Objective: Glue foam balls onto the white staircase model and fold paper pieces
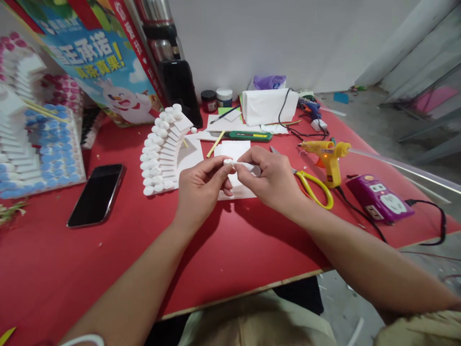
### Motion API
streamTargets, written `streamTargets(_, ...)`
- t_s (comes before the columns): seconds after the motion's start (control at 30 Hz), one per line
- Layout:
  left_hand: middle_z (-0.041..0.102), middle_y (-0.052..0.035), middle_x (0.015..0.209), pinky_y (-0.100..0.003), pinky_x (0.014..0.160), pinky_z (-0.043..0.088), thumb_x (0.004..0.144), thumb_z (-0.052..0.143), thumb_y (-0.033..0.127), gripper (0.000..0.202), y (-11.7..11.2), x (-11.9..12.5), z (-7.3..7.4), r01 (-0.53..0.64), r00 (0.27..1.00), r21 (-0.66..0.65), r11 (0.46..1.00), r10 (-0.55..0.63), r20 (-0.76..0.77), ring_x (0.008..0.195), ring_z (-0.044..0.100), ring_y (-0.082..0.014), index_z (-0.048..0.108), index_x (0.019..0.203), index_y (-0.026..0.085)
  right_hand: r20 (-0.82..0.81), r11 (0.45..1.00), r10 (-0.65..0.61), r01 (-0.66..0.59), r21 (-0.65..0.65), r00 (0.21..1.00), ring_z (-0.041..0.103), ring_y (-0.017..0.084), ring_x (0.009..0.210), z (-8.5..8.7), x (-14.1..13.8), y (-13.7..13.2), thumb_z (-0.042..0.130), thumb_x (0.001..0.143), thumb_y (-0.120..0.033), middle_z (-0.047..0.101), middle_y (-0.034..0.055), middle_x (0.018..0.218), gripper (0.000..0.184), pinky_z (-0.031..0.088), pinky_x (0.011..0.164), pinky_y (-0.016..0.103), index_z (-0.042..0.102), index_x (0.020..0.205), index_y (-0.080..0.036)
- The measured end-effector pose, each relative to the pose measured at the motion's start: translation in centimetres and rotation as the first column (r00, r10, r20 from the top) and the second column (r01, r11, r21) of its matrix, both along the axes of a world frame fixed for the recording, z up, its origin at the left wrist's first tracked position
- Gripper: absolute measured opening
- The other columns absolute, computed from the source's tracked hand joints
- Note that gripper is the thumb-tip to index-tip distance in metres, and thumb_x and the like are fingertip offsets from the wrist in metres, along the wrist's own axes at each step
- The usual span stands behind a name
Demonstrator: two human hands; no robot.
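Both my hands meet above the red table (108,259). My left hand (200,188) is closed in a pinch on a small white ball (228,162). My right hand (272,179) is closed round a small white foam strip (248,166) whose end touches the ball. Under the hands lies a white sheet (235,150). To the left stands a white foam stair model (163,151) edged with white balls.
A black phone (96,194) lies at the left. A yellow glue gun (326,156), yellow-handled scissors (315,187) and a purple power strip (380,199) sit at the right. A blue-and-white foam model (39,149), a printed box (97,62), paint jars (216,100) and a tissue pack (268,106) stand behind.
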State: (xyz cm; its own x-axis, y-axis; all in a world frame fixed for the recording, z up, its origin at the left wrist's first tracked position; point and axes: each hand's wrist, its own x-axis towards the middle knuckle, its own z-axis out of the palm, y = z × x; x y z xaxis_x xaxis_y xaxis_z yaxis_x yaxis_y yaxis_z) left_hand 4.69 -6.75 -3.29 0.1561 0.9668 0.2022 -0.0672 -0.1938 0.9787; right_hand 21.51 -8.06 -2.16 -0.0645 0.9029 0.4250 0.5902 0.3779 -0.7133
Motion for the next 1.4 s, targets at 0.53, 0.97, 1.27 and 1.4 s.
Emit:
streamTargets(0.53,0.081,-0.0046,0.084,-0.031,0.067,0.067,0.082,0.084,0.037,0.027,-0.1,-0.2,-0.3,-0.04,0.997,-0.011,0.999,0.039,-0.067,0.066,0.076,-0.0175,0.084,0.102,0.019,0.213,0.977,0.099,-0.136,0.165,0.972,0.048,0.012,0.06,-0.8,0.6,0.3,0.058,0.096,-0.027,0.059,0.0002,0.069,0.019,0.033,0.059,0.027,0.055,0.079,-0.02)
streamTargets(0.97,0.078,-0.0034,0.068,-0.028,0.062,0.066,0.076,0.089,0.025,0.021,1.1,-1.4,0.4,0.176,0.984,-0.127,0.976,-0.171,0.047,0.06,0.076,-0.0187,0.083,0.094,0.016,0.079,0.942,0.319,-0.326,0.087,0.944,0.054,0.011,0.065,0.5,2.0,0.7,0.061,0.098,-0.028,0.068,0.0011,0.079,0.016,0.041,0.062,0.024,0.069,0.09,-0.017)
streamTargets(1.27,0.075,-0.0012,0.067,-0.025,0.054,0.06,0.086,0.08,0.029,0.02,1.0,-1.2,0.5,0.157,0.987,-0.11,0.981,-0.159,-0.006,0.055,0.071,-0.016,0.074,0.098,0.016,-0.395,0.898,0.144,-0.288,-0.334,0.907,0.066,0.015,0.053,1.0,1.7,1.3,0.067,0.094,-0.055,0.072,0.0048,0.076,0.038,0.05,0.054,0.028,0.065,0.092,-0.017)
streamTargets(1.4,0.072,0.0008,0.064,-0.024,0.051,0.057,0.085,0.079,0.027,0.017,1.2,-1.3,0.6,0.151,0.988,-0.113,0.982,-0.153,-0.016,0.051,0.067,-0.0141,0.072,0.097,0.017,-0.714,0.727,-0.027,-0.477,-0.494,0.7,0.07,0.02,0.052,0.9,2.2,2.2,0.063,0.09,-0.069,0.076,0.0086,0.078,0.051,0.058,0.052,0.033,0.061,0.094,-0.019)
